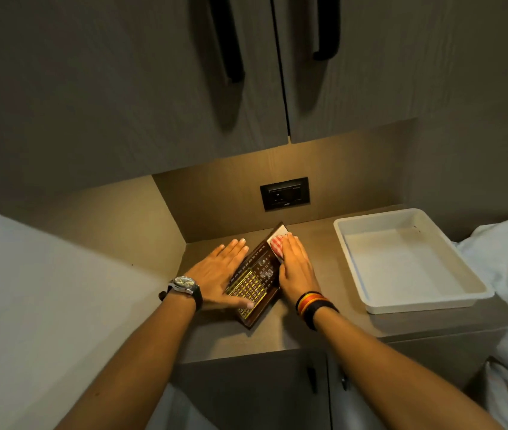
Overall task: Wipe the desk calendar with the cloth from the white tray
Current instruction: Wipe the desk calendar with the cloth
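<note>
The desk calendar (pixel 254 282) lies flat on the counter (pixel 324 308), face up, turned diagonally w/ its far corner toward the back wall near the wall socket (pixel 285 193). Laid flat like this, its whole printed face is exposed for wiping, which is probably why it isn't standing.

The left hand (pixel 220 271) rests on the calendar's left edge, fingers (pixel 234 248) spread and flat, not curled around anything; the thumb reaches over the yellow grid near the lower edge. Judged from the pose, it's there as a brace so the calendar won't slide under the wiping strokes.

The right hand (pixel 296 268) presses the cloth (pixel 277 245), a red-and-white checked piece, onto the far right part of the calendar. Its fingers lie flat over the cloth, pinning it down more than gripping it; most of the cloth is hidden under the palm, only the bunched end shows past the fingertips. Looks like mid-wipe, w/ the upper right area being covered and the yellow grid maybe yet to do.

The white tray (pixel 370 276) sits to the right on the same counter, well apart from the calendar, close to the bed (pixel 507 259). It holds nothing now, since the cloth is out and in use.
</note>
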`<state>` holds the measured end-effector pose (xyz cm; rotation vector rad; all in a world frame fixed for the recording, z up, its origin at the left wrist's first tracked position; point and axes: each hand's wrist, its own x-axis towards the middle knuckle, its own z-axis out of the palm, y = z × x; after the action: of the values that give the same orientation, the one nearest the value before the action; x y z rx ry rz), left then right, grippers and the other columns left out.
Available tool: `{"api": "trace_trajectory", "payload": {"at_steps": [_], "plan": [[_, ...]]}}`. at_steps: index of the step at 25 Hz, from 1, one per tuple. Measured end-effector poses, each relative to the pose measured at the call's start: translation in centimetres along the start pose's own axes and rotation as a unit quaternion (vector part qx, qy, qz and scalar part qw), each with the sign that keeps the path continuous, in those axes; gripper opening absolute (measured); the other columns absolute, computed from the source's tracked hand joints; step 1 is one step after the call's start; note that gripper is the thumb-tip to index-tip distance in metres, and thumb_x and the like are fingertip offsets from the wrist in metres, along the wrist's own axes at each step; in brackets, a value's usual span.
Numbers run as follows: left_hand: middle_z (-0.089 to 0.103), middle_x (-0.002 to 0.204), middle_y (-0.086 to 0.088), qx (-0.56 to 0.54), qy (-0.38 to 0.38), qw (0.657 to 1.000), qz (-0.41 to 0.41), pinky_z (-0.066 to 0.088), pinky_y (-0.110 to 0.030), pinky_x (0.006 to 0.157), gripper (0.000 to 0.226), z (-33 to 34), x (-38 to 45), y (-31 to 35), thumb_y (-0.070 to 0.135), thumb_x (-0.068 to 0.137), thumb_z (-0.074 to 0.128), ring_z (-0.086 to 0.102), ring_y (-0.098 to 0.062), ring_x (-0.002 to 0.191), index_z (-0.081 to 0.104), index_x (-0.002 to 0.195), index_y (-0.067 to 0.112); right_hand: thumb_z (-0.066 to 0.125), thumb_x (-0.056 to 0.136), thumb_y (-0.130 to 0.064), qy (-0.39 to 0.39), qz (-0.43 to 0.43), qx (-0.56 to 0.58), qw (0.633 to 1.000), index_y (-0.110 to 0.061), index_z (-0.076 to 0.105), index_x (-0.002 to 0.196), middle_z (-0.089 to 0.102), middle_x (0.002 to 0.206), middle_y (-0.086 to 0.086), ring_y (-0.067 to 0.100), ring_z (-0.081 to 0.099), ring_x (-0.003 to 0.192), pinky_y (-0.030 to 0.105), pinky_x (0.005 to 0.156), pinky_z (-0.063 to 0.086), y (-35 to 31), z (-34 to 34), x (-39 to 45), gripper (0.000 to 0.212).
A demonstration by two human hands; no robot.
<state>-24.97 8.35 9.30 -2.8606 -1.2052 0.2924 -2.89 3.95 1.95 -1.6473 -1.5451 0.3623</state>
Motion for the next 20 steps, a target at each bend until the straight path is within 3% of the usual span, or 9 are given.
{"api": "trace_trajectory", "payload": {"at_steps": [3,6,9,14,20], "plan": [[-0.027,0.167,0.002,-0.019,-0.044,0.999,0.024,-0.01,-0.037,0.125,0.153,0.7,0.0,-1.2,0.093,0.055,0.067,-0.024,-0.016,0.153,-0.022,0.159,0.025,0.047,0.097,-0.005,0.025,0.036,0.029,0.999,-0.015,0.016,0.158,0.019,0.166,0.006,0.02,0.012,0.154,0.039,0.123,0.016,-0.9,2.5,-1.3,0.07],[-0.021,0.168,-0.002,-0.014,-0.022,0.999,0.031,-0.005,-0.036,0.125,0.152,1.1,0.8,-1.1,0.068,0.059,0.086,-0.021,-0.017,0.153,-0.018,0.16,0.02,0.047,0.096,-0.004,0.031,0.049,0.044,0.997,-0.016,0.016,0.159,0.018,0.166,0.006,0.02,0.012,0.154,0.039,0.122,0.017,-1.6,3.9,-2.4,0.071],[-0.014,0.17,-0.006,-0.031,0.004,0.999,0.03,0.005,-0.04,0.128,0.148,1.5,1.4,-0.1,0.061,0.061,0.089,-0.015,-0.018,0.155,-0.011,0.161,0.016,0.046,0.097,-0.004,0.029,0.056,0.046,0.997,-0.017,0.017,0.158,0.019,0.166,0.006,0.02,0.014,0.154,0.04,0.123,0.019,-1.5,4.1,-2.8,0.069],[-0.017,0.17,-0.002,-0.077,0.016,0.997,0.01,-0.003,-0.032,0.121,0.158,1.4,1.4,1.5,0.07,0.051,0.089,-0.018,-0.012,0.15,-0.013,0.161,0.022,0.046,0.097,-0.003,0.015,0.075,0.056,0.996,-0.019,0.017,0.159,0.02,0.165,0.005,0.021,0.016,0.153,0.044,0.122,0.022,-0.3,2.8,-1.9,0.069],[-0.027,0.165,0.004,-0.177,0.026,0.983,-0.034,0.001,-0.036,0.125,0.163,2.7,2.0,3.0,0.057,0.05,0.096,-0.023,-0.015,0.152,-0.021,0.159,0.025,0.046,0.091,0.002,-0.039,-0.023,0.076,0.996,-0.03,0.015,0.159,0.012,0.167,-0.006,0.011,0.001,0.154,0.041,0.124,0.011,-0.1,4.5,-3.6,0.081]]}}
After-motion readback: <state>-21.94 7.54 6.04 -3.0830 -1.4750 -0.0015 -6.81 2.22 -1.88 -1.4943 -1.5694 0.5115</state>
